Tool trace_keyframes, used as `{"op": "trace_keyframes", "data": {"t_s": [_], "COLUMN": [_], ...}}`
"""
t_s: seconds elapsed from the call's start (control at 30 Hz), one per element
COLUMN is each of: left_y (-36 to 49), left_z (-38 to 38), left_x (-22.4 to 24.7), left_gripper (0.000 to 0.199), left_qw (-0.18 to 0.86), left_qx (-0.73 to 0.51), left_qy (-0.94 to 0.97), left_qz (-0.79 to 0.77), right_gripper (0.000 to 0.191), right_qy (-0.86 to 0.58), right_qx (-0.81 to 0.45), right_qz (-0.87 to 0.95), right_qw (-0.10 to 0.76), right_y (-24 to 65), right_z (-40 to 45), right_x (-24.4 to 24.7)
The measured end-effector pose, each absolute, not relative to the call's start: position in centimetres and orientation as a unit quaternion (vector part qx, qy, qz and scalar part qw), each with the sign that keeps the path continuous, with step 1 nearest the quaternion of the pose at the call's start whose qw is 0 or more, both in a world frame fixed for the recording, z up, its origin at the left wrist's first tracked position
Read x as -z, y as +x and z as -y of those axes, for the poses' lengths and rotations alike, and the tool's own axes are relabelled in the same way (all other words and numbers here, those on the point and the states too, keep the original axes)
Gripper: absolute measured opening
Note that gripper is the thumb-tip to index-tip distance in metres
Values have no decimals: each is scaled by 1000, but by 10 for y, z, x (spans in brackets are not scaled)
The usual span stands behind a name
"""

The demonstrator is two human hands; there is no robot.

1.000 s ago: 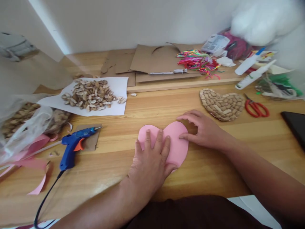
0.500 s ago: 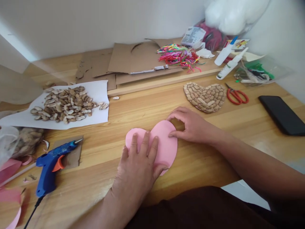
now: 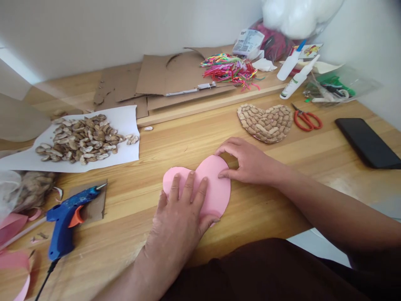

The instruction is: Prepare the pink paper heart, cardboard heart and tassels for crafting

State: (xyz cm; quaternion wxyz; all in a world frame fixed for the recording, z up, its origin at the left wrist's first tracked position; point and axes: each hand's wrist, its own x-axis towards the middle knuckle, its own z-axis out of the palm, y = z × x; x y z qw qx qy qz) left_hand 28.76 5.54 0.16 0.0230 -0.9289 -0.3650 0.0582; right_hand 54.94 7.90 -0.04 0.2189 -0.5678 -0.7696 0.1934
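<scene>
A pink paper heart (image 3: 216,190) lies on the wooden table in front of me. My left hand (image 3: 180,213) is spread flat over its left and middle part, pressing it down; the heart's lower left is hidden beneath the palm. At the upper right lobe, my right hand (image 3: 244,163) curves its fingers around the edge, with the thumb on the pink surface. Farther off, beyond my right hand, is a heart covered in peanut shells (image 3: 266,123).
Left are peanut shells (image 3: 84,140) on white paper (image 3: 130,121) and a blue glue gun (image 3: 67,217) on cardboard. Red-handled scissors (image 3: 307,119) and a black phone (image 3: 366,140) lie right. Cardboard sheets (image 3: 172,75), colourful strings (image 3: 230,69) and a glue bottle (image 3: 299,79) sit behind.
The view has shifted slightly, so everything appears a little displaced. Both hands keep the same hold on the pink heart.
</scene>
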Motion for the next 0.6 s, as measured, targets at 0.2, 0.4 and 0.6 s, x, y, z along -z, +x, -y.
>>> {"op": "trace_keyframes", "data": {"t_s": [0.2,0.4,0.6], "left_y": [290,288,287], "left_z": [-58,-59,-61], "left_x": [-10,-16,-20], "left_gripper": [76,79,90], "left_qw": [8,-14,-38], "left_qx": [-61,-46,-51], "left_qy": [-932,-933,-933], "left_qz": [357,357,353], "right_gripper": [44,36,33], "right_qy": [-559,-570,-565], "right_qx": [-201,-199,-197], "right_qz": [775,766,771], "right_qw": [214,221,218], "right_y": [549,548,547], "right_z": [-79,-79,-80], "right_x": [-1,-1,0]}}
